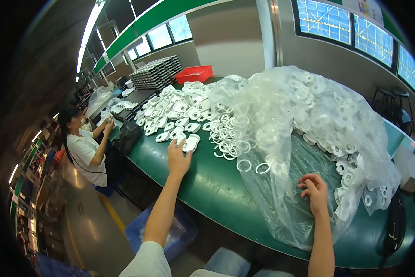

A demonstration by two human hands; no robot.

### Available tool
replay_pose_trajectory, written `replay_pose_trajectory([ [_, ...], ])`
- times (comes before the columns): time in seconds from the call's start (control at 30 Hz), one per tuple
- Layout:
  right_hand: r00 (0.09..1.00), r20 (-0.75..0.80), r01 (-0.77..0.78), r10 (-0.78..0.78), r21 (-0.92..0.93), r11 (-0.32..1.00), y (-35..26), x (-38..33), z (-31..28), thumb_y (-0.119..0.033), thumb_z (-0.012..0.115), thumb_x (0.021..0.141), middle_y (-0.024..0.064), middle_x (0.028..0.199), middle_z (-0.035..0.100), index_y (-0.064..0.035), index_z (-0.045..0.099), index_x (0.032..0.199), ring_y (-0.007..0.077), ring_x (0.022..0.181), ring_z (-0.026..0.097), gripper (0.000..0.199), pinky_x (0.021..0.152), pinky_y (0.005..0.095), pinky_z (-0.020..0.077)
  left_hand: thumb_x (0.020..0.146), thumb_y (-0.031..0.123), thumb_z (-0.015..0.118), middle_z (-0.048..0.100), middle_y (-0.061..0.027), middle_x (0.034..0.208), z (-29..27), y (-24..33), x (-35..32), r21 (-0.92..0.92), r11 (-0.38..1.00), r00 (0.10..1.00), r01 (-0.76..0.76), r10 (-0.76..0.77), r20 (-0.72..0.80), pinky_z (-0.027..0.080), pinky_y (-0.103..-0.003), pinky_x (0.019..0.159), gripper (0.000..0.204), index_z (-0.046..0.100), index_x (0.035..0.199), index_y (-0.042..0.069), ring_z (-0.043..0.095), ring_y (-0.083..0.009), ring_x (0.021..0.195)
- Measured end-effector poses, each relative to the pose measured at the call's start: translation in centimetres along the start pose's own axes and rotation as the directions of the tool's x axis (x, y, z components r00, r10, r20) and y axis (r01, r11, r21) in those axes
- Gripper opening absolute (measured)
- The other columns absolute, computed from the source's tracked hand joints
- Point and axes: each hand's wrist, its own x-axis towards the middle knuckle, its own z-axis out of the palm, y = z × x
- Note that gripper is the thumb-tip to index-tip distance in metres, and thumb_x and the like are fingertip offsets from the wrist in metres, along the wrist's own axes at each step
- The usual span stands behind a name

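My left hand (179,159) reaches over the near edge of a heap of white plastic parts (180,105), its fingers apart. Just beyond its fingertips lies one white plastic part (191,142); contact is hard to make out. White rings (223,134) are piled to the right of that heap. My right hand (314,190) hovers at a large clear plastic bag (281,184), fingers loosely bent and apart, with nothing visible in them. More round white parts (348,177) spill from under the bag beside this hand.
A green tabletop (212,180) carries everything. Behind stand a red tray (193,74) and stacked dark trays (156,71). A black pouch-like object (394,226) and a white box (406,168) sit at right. A blue bin (182,235) is below; a seated person (87,152) works at left.
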Motion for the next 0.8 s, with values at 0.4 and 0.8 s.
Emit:
replay_pose_trajectory([
  [0.4,0.996,-0.087,-0.046,0.036,-0.109,0.993,-0.4,-0.3,0.4,-0.004,0.048,0.089,0.0133,0.088,0.061,0.0023,0.056,0.095,0.0165,0.071,0.061,0.012,0.048,0.0211,0.0436,0.085,0.051,0.053,0.028,-0.0147,0.147,6.7,-8.6,8.6,0.199,0.978,0.931,0.06,-0.127,0.342,0.013,-0.064,0.103,0.058,0.042,0.137,0.028,0.022,-0.0356,0.137],
  [0.8,0.983,-0.175,-0.053,0.051,-0.004,0.999,-0.7,0.0,-0.1,-0.003,0.048,0.089,0.0143,0.082,0.062,0.003,0.055,0.093,0.0167,0.065,0.06,0.01,0.048,0.0216,0.0444,0.082,0.034,0.065,0.03,-0.0147,0.143,9.1,-10.0,12.4,0.483,0.835,0.963,0.265,-0.248,-0.101,0.023,-0.059,0.102,0.058,0.045,0.131,0.01,0.027,-0.0304,0.132],
])
